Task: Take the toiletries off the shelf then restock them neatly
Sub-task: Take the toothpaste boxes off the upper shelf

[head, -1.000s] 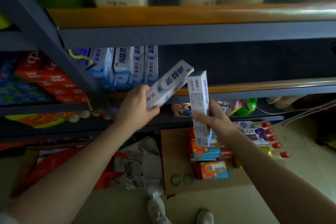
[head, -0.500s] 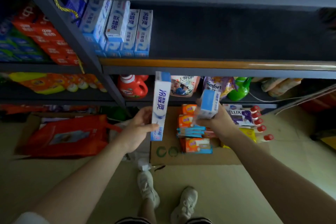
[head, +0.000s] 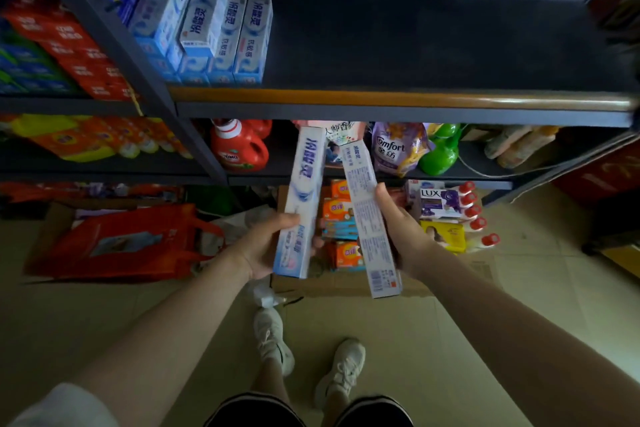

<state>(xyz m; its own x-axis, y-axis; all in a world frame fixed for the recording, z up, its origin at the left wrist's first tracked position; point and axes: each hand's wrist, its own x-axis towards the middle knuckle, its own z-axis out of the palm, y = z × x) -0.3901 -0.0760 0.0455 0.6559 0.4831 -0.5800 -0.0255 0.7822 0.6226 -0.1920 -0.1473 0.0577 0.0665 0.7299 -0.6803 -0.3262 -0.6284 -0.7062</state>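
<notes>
Toothpaste boxes in both my hands.
Left hand [head: 265,246] grips one box [head: 303,198]; right hand [head: 401,229] fingers clasp another [head: 367,215], below the shelf [head: 381,99].

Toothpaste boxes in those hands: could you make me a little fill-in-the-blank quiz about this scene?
1. Each hand holds one toothpaste ____.
2. The left hand holds the box showing its front; the right hand holds the box showing its ____ side.
3. The jug on the lower shelf is ____.

Missing words: box; back; red
</notes>
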